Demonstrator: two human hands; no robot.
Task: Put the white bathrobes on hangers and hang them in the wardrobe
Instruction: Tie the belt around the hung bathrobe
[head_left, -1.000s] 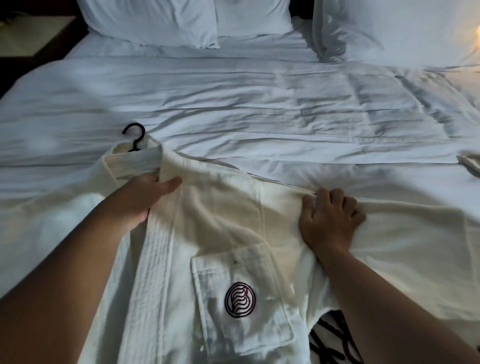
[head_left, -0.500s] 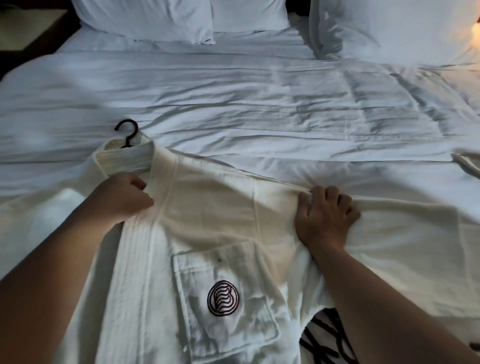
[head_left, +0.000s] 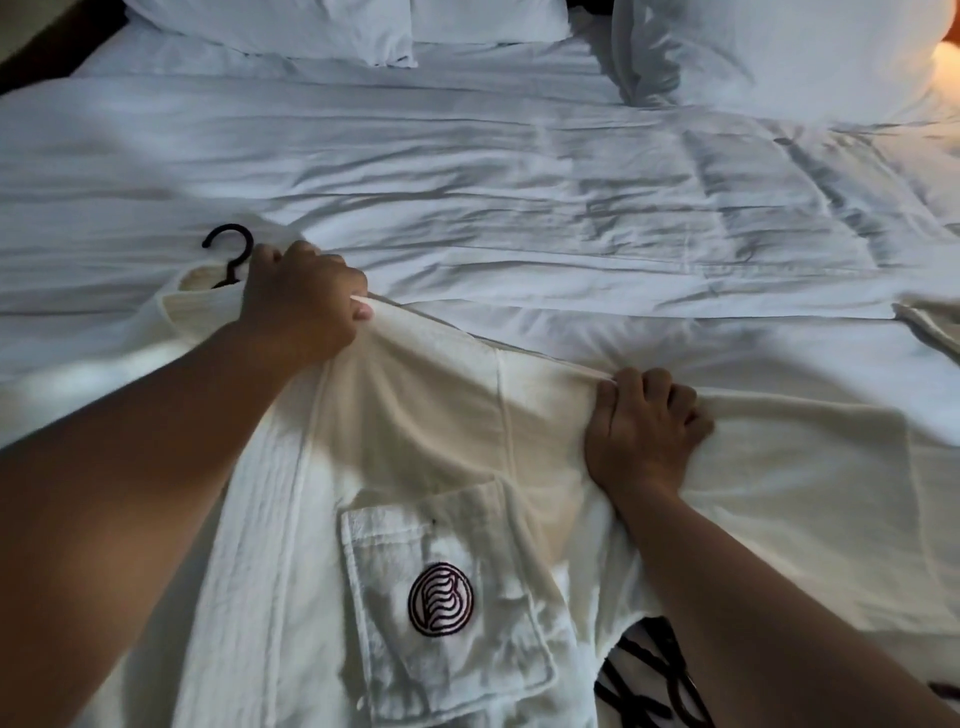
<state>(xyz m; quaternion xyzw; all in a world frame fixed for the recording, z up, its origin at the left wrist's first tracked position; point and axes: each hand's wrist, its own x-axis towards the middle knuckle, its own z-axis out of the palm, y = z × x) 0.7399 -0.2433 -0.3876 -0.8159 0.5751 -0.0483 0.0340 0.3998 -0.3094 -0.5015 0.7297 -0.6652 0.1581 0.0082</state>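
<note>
Bathrobe (head_left: 415, 441) flat on bed (head_left: 467, 182); hanger (head_left: 231, 254) hook protrudes at far-left collar. Left hand (head_left: 304, 306) pinches shoulder edge; right hand (head_left: 644, 431) fingers curled, gripping sleeve seam.

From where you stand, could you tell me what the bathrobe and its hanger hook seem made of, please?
The white bathrobe looks like soft matte cotton, perhaps terry: it bunches in soft folds and its lapel band is ribbed. The dark curved hanger hook looks smooth and rigid, plastic or coated metal; I cannot tell which.

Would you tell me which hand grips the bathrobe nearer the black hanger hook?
The left hand, right beside the hanger hook; the right hand grips the bathrobe farther away.
</note>
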